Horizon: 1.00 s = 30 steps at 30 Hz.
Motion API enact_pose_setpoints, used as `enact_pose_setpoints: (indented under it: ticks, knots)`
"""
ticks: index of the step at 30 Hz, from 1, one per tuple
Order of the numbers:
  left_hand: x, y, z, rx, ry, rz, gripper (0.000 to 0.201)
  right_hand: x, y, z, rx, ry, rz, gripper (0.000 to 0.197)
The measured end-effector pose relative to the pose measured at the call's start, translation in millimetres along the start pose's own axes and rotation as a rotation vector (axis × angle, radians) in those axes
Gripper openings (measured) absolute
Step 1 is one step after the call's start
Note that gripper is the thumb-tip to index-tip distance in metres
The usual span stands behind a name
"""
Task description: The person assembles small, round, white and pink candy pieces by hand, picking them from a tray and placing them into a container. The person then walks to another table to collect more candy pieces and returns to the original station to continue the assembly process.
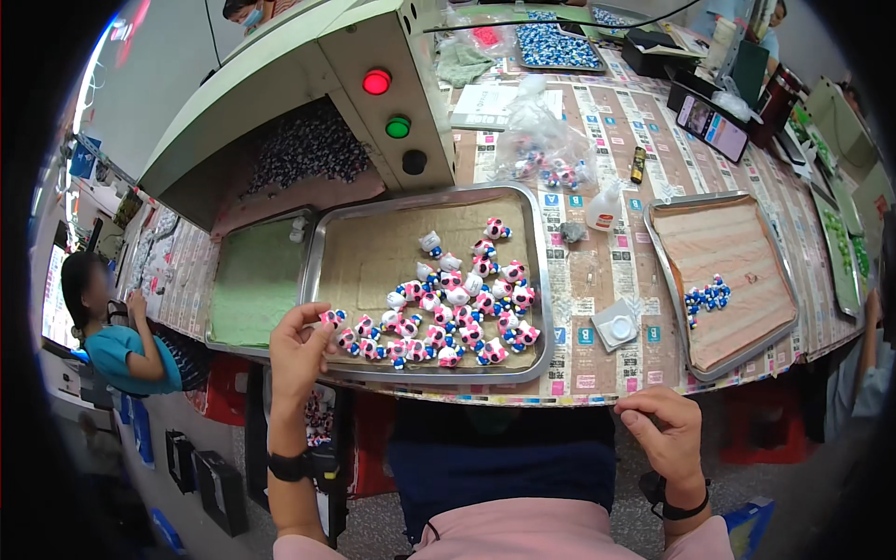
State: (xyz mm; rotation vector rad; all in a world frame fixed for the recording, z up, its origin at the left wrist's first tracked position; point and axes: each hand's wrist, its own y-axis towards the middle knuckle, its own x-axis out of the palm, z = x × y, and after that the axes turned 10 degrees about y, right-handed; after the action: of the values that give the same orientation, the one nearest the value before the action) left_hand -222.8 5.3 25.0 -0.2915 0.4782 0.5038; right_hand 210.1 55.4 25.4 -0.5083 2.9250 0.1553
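Observation:
My left hand (301, 347) is over the left front corner of a metal tray (373, 203), its thumb and fingers closed on a small pink-and-white figurine (332, 319). Several similar figurines (457, 296), with dark eye patches and blue parts, lie loosely together in the tray's front and right portions. My right hand (665, 431) hovers just in front of the table edge with its fingers curled and thumb close to the index finger. Whatever it may hold is too small to make out. A second metal tray (723, 329) at the right holds a cluster of small blue-and-white parts (707, 297).
A grey machine housing (280, 84) with red and green lights stands at the back left. Near the trays are a green-lined tray (252, 289), a white squeeze bottle (605, 205), a small white dish (616, 327), a plastic bag (537, 140) and a phone (714, 128). A person (121, 336) sits at left.

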Motion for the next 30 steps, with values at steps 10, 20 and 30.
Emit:
enact_pose_setpoints:
  ticks: [10,20,30]
  knots:
    - [10.1,-3.1,0.5,-0.063,-0.070,0.219,0.026,-59.6,12.6,1.6,-0.024,-0.241,0.359,0.013]
    - [130.8,-111.2,75.6,-0.389,-0.793,-0.872,0.012,-94.7,51.7,34.6,-0.054,-0.566,0.244,0.017]
    - [175.4,-124.3,59.6,-0.526,-0.976,-1.053,0.025,-87.4,56.5,38.6,0.026,-0.483,0.231,0.016]
